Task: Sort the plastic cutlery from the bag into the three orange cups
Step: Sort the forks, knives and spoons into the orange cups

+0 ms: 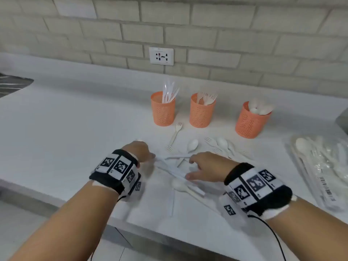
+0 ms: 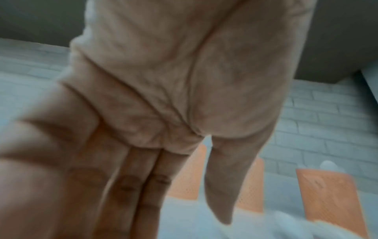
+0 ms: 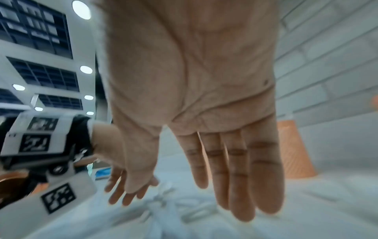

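Three orange mesh cups stand in a row at the back of the counter: the left cup (image 1: 163, 110) holds knives, the middle cup (image 1: 202, 112) forks, the right cup (image 1: 251, 122) spoons. Loose white cutlery lies in front: a fork (image 1: 175, 136), a spoon (image 1: 192, 145), crossed knives (image 1: 177, 157) and a nearer spoon (image 1: 178, 184). My left hand (image 1: 150, 157) hovers at the left end of the knives with its fingers (image 2: 132, 194) straight. My right hand (image 1: 189, 168) spreads thumb and fingers (image 3: 235, 177) over the knives, holding nothing. The clear bag (image 1: 320, 166) with more cutlery lies at the right.
A white wall socket (image 1: 161, 56) sits in the brick wall behind the cups. A dark ribbed surface (image 1: 11, 85) lies at the counter's far left, and a grey object (image 1: 343, 117) at the right edge. The counter's front edge (image 1: 169, 236) runs just below my wrists.
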